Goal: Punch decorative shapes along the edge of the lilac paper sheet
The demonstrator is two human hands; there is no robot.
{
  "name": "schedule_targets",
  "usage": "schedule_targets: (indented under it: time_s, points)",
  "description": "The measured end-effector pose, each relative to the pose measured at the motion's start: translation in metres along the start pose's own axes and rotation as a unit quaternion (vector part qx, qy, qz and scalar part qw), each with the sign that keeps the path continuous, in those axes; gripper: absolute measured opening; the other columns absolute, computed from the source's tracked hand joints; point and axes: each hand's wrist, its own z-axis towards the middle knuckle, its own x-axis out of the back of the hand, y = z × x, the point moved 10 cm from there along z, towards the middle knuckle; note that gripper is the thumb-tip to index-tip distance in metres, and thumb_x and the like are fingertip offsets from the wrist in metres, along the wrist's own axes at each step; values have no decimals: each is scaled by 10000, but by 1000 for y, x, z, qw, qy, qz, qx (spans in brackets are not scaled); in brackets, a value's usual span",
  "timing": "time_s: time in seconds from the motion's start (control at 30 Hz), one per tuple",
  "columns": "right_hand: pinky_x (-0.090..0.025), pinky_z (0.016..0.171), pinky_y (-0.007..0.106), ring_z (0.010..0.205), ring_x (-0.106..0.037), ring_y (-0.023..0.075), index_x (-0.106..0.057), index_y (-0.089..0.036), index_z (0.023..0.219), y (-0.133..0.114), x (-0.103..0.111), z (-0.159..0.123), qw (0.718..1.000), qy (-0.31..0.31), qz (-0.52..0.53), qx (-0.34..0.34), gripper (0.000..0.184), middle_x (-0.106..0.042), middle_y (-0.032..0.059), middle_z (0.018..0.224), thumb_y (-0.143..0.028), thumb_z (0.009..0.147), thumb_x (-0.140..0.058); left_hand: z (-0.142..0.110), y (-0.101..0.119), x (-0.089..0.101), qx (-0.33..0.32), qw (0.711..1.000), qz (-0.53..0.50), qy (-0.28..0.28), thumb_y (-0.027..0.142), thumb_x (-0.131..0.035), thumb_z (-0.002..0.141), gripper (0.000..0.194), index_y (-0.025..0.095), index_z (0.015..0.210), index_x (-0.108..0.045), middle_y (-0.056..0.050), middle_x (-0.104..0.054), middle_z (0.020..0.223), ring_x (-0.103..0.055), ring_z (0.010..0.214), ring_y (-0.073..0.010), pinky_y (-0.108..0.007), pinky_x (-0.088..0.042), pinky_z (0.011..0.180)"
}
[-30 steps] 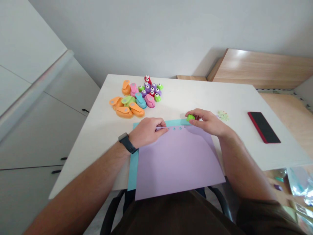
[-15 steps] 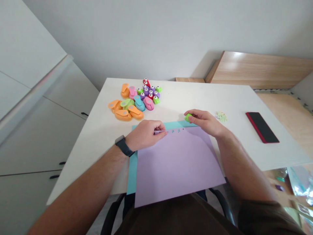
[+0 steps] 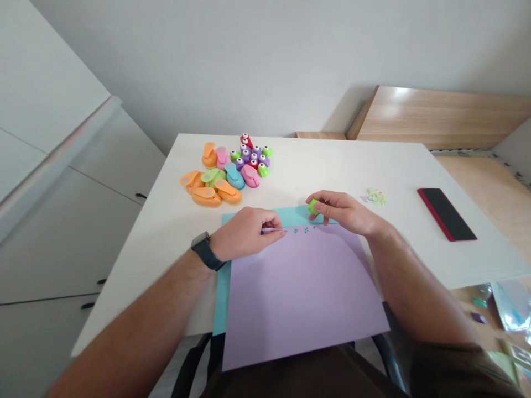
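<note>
A lilac paper sheet (image 3: 298, 287) lies on a teal sheet (image 3: 290, 215) at the near edge of the white table (image 3: 332, 166). A short row of punched holes (image 3: 305, 229) runs along the lilac sheet's far edge. My left hand (image 3: 244, 235), with a dark watch on its wrist, pinches that far edge just left of the holes. My right hand (image 3: 344, 213) is closed on a small green punch (image 3: 313, 206), held just beyond the holes at the paper's far edge.
A cluster of coloured paper punches (image 3: 228, 171) sits at the table's far left. Pale green and lilac paper bits (image 3: 375, 196) lie right of my right hand. A black phone in a red case (image 3: 447, 213) rests at the right. White cabinets stand left, a wooden bench behind.
My right hand has shifted the green punch a little leftward along the paper's far edge, toward the holes. My left hand keeps its pinch. The camera tilted slightly.
</note>
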Motion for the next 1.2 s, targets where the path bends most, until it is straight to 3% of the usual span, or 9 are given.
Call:
schedule_targets:
  time_s: [0.1, 0.23, 0.47, 0.63, 0.83, 1.0, 1.2]
  points:
    - [-513, 675, 293, 861, -676, 197, -669, -175, 1153, 5, 4, 1, 1000, 13, -24, -12, 392, -738, 79, 937, -507, 961, -589, 0, -1, 0, 1, 1000, 4, 1, 371, -647, 888, 188, 206, 833, -717, 8, -725, 749, -642, 680, -137, -250, -443, 636]
    - [-491, 628, 288, 792, -661, 192, -694, -203, 1111, 17, 37, 0, 989, 98, -110, -31, 376, -751, 66, 896, -522, 967, -556, 1, -2, 1, 4, 1000, 9, 4, 383, -648, 886, 195, 209, 831, -717, 7, -736, 768, -654, 700, -142, -249, -452, 645]
    - [-460, 577, 306, 659, -653, 199, -725, -196, 1014, 51, 112, -17, 931, 258, -207, -155, 344, -769, 97, 834, -487, 947, -554, 2, -3, 2, 8, 1000, 8, 8, 389, -645, 884, 203, 208, 835, -720, -8, -756, 806, -670, 723, -152, -248, -471, 655]
    - [-455, 581, 325, 616, -649, 208, -736, -186, 987, 62, 138, -29, 899, 307, -231, -211, 349, -772, 117, 797, -479, 936, -553, 2, -4, 2, 4, 1000, 16, 8, 395, -641, 890, 208, 207, 839, -714, -2, -743, 784, -655, 697, -145, -246, -463, 645]
    - [-454, 592, 348, 531, -607, 192, -735, -183, 974, 64, 150, -35, 885, 342, -230, -217, 413, -765, 112, 783, -536, 937, -524, 2, -4, 4, -3, 1000, 22, 17, 402, -639, 889, 214, 208, 837, -716, -4, -746, 792, -649, 703, -148, -252, -462, 655]
    - [-461, 624, 331, 604, -629, 201, -728, -184, 1020, 57, 149, -35, 885, 364, -229, -180, 406, -746, 100, 758, -532, 929, -540, 2, -3, 5, -3, 1000, 21, 21, 404, -643, 888, 216, 208, 835, -717, -6, -751, 798, -654, 705, -149, -255, -464, 657]
    - [-461, 612, 294, 724, -663, 199, -701, -195, 1063, 40, 125, -22, 926, 327, -164, -90, 364, -718, 71, 827, -505, 925, -570, 2, -3, 7, 2, 999, 28, 25, 420, -632, 904, 230, 212, 852, -714, -2, -747, 812, -660, 731, -152, -260, -464, 673]
